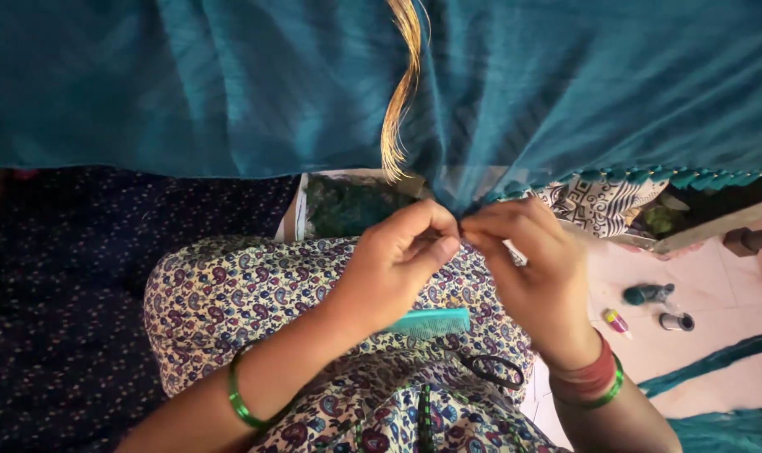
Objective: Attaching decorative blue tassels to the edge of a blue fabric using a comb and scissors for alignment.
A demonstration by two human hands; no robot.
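— Under the hanging edge of the teal cloth [230, 84], what are the hands doing?

— The left hand [393, 264] and right hand [532, 268] meet fingertip to fingertip at the cloth's lower border, just above the lap. Each grip is pinched nearly closed on the gathered edge of the fabric; whether a thread or needle sits between the fingers is too small to tell.

— And what lies around them?

— A teal comb [431, 322] rests on the floral-print lap, just below the left hand. Black-handled scissors [494, 369] lie on the same lap, near the right wrist. A golden tassel [402, 92] hangs down over the cloth above the hands.

— Anything on the floor?

— To the right, on the pale floor, a teal thread spool [647, 294], a small pink-and-yellow tube [617, 321] and a dark spool [676, 321] sit close together, well apart from the hands. Green bangles circle both wrists.
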